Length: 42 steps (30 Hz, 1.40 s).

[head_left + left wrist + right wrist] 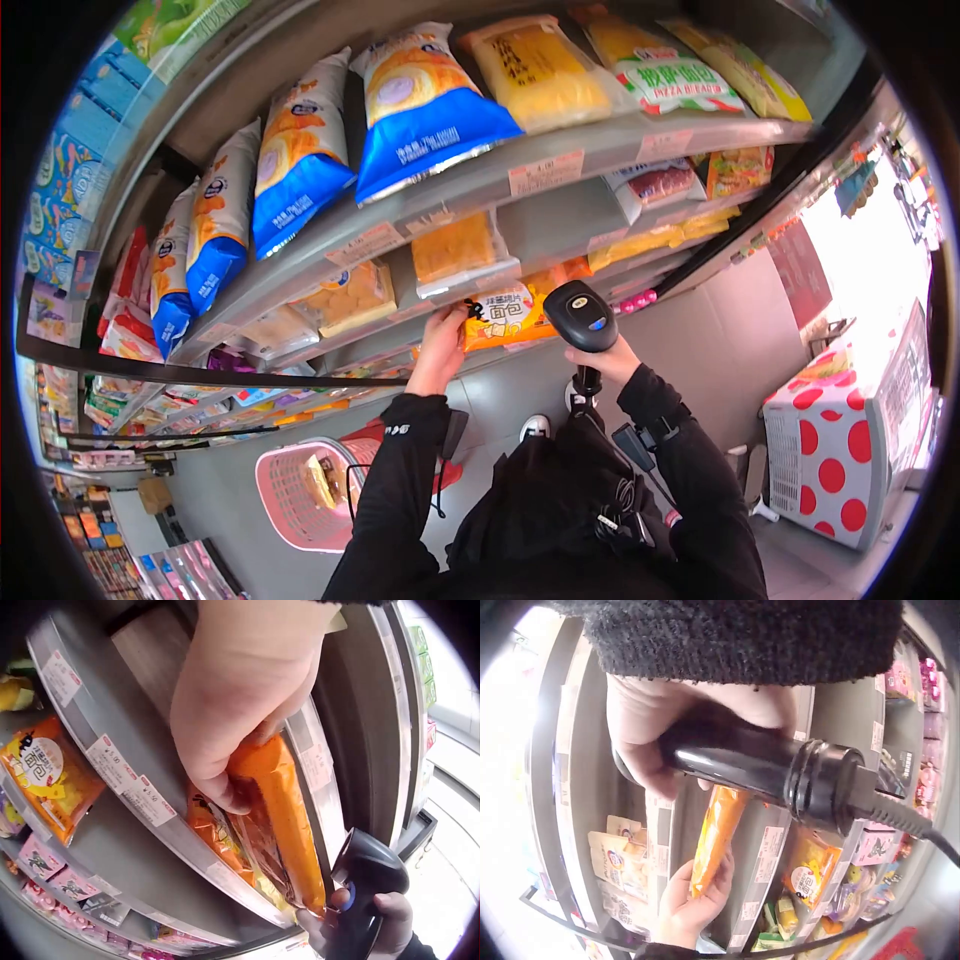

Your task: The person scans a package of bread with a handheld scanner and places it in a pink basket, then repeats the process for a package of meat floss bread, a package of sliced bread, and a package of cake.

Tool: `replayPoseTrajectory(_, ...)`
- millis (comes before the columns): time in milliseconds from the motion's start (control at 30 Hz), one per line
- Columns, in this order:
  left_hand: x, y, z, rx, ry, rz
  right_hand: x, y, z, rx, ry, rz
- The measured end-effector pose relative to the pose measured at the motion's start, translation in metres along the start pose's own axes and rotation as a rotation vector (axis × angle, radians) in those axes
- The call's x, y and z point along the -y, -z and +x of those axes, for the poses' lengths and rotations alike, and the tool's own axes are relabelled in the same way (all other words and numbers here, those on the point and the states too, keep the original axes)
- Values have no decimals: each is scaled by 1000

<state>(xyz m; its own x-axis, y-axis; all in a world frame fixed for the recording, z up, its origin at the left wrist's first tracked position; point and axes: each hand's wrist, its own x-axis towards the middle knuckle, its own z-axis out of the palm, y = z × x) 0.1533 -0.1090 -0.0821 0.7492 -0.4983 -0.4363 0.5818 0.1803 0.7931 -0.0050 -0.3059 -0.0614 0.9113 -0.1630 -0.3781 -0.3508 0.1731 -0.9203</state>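
Observation:
My left hand (440, 345) grips an orange bread package (503, 312) by its left end, in front of the lower shelf. In the left wrist view the thumb and fingers wrap over the top of this bread package (289, 817). A black barcode scanner (580, 315) is held by the handle in my right hand (615, 362), just right of the bread. From the right wrist, the scanner's handle (735, 761) lies across the palm, its cable leaving the far end. In the left wrist view the right fingers are right at the bread package's lower end.
Above the hands, a shelf edge (400, 225) with price tags carries several bagged breads (420, 110). More packages, such as a packed yellow bread (455, 250), stand on the shelf below. A pink basket (300, 500) is on the floor at left, a polka-dot box (830, 455) at right.

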Motion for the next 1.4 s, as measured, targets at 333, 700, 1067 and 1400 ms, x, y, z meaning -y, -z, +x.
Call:
replayPoseTrajectory(333, 107, 86, 134, 102, -440, 640, -21, 27, 53, -130, 264, -135)
replayPoseTrajectory(700, 58, -1, 122, -237, -513, 1176, -23, 46, 65, -88, 264, -286)
replayPoseTrajectory(1067, 27, -16, 32, -170, -513, 949, -12, 21, 16, 18, 104, -313)
replayPoseTrajectory(1400, 97, 86, -103, -15, -124, 421, -28, -30, -9, 211, 39, -409)
